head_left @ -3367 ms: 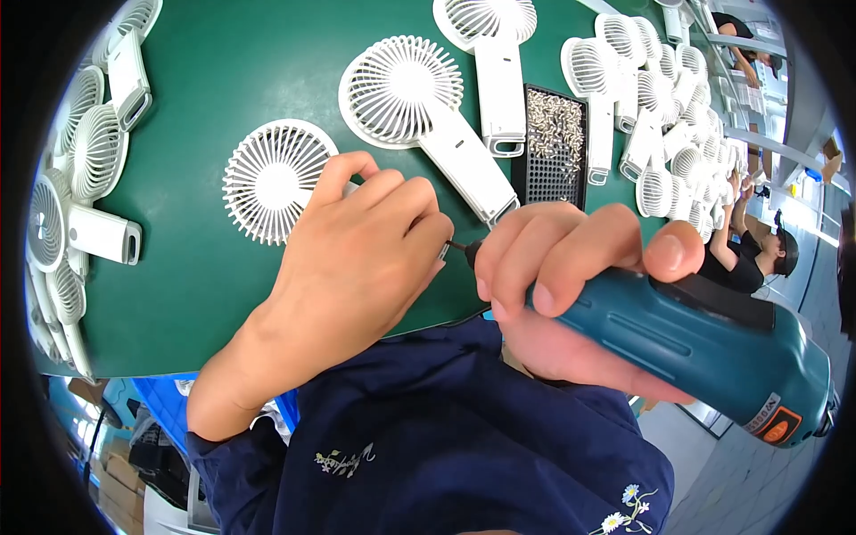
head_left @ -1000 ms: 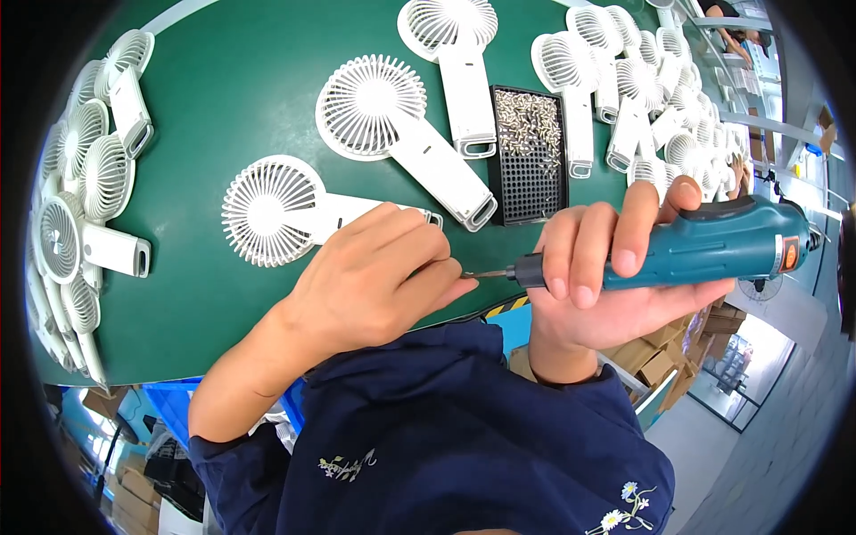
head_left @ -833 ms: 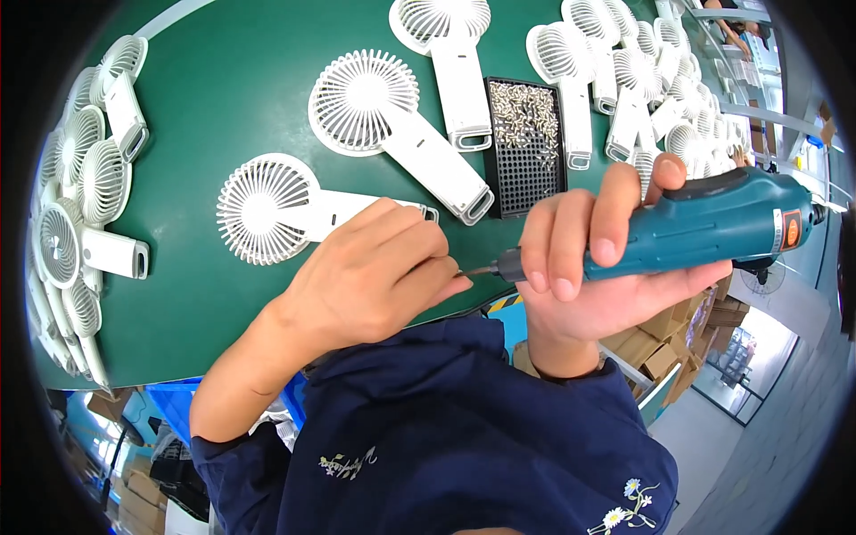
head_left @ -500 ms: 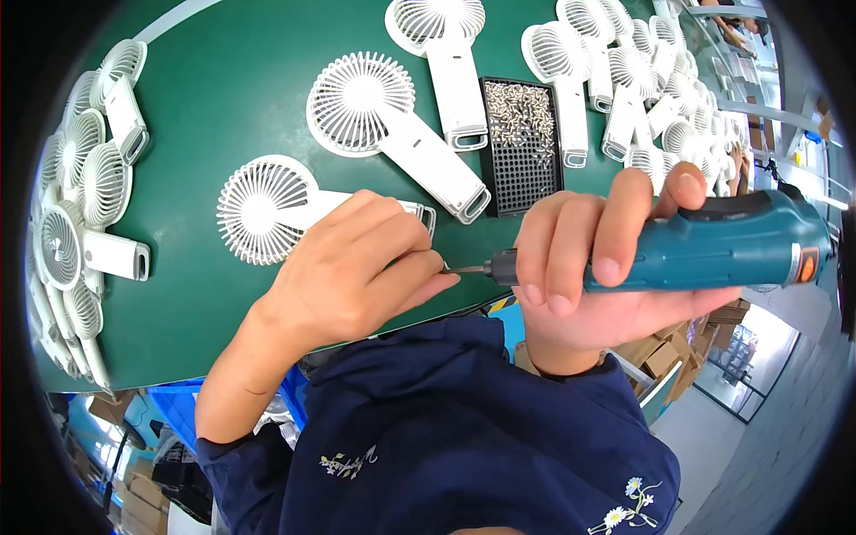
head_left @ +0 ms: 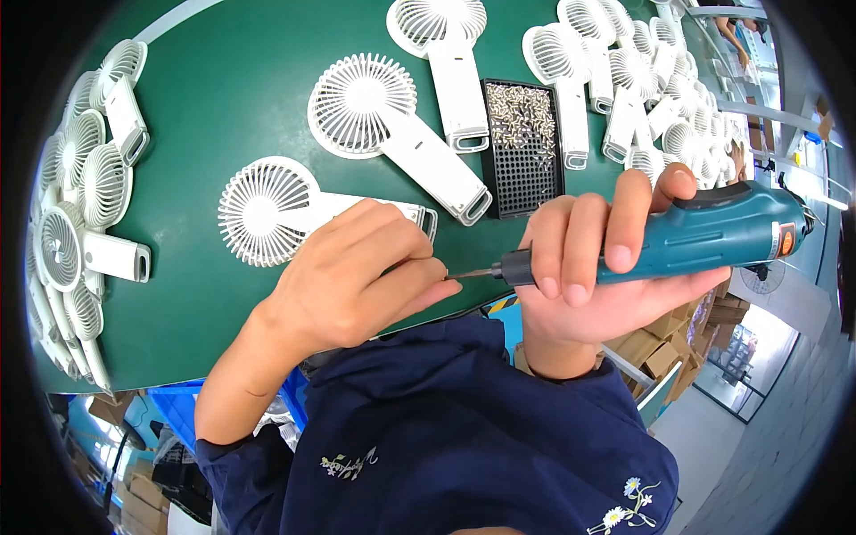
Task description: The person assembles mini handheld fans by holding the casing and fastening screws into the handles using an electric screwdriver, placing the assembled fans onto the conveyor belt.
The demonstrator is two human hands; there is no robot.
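Note:
My right hand (head_left: 597, 259) is wrapped round a teal electric screwdriver (head_left: 704, 236), held sideways with its bit (head_left: 473, 273) pointing left. At the tip of the bit, the thumb and fingers of my left hand (head_left: 361, 276) are pinched together. Whatever sits between them, perhaps a small screw, is too hidden to name. Behind my left hand lies a white handheld fan (head_left: 263, 209), its handle partly covered by the hand. A second white fan (head_left: 366, 102) rests just beyond it. Past my right hand is a black perforated tray (head_left: 526, 192) with many small screws (head_left: 522, 111).
Another fan (head_left: 455, 80) lies at the far middle of the green table (head_left: 223, 80). Piles of white fans line the left side (head_left: 85, 205) and the far right (head_left: 642, 89). A blue bin (head_left: 178, 406) stands below the table's near edge, and cardboard boxes (head_left: 664, 352) are at the lower right.
The screwdriver's rear end has swung slightly, and its body has shifted a little. My left hand stays in nearly the same place, still pinched at the bit's tip.

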